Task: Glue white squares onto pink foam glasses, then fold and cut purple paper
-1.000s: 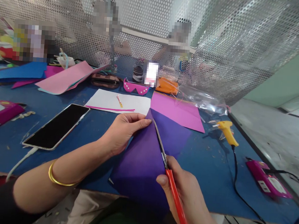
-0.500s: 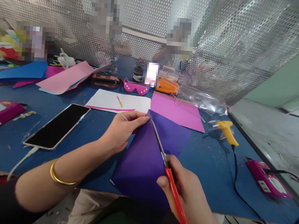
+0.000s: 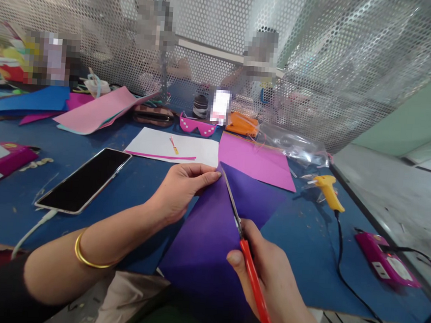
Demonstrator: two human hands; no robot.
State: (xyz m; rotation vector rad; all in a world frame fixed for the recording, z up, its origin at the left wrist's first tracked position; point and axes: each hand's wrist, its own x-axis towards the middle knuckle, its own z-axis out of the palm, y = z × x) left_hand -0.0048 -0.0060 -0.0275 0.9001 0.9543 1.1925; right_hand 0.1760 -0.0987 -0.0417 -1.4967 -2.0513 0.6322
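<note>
My left hand (image 3: 184, 191) pinches the far corner of a purple sheet of paper (image 3: 198, 239) between thumb and fingertips. In my right hand (image 3: 270, 268) is a pair of scissors with red handles (image 3: 253, 277). Their blades lie along a cut in the sheet, the tips close to my left thumb, and look nearly closed. Purple paper shows on both sides of the blades. The near part of the sheet hangs over the table edge toward my lap, in shadow. Part of the scissor handles is hidden by my right hand.
A phone (image 3: 85, 179) on a white cable lies left. Behind the purple sheet are white paper (image 3: 154, 142), pink paper (image 3: 256, 159) and pink pixel-style glasses (image 3: 197, 126). At right, a yellow glue gun (image 3: 329, 191) trails a cord near a magenta power strip (image 3: 387, 259). A perforated metal screen (image 3: 218, 14) stands behind.
My left hand and the purple sheet have shifted slightly right. The scissors stay in the cut near the far corner, with only a small movement.
</note>
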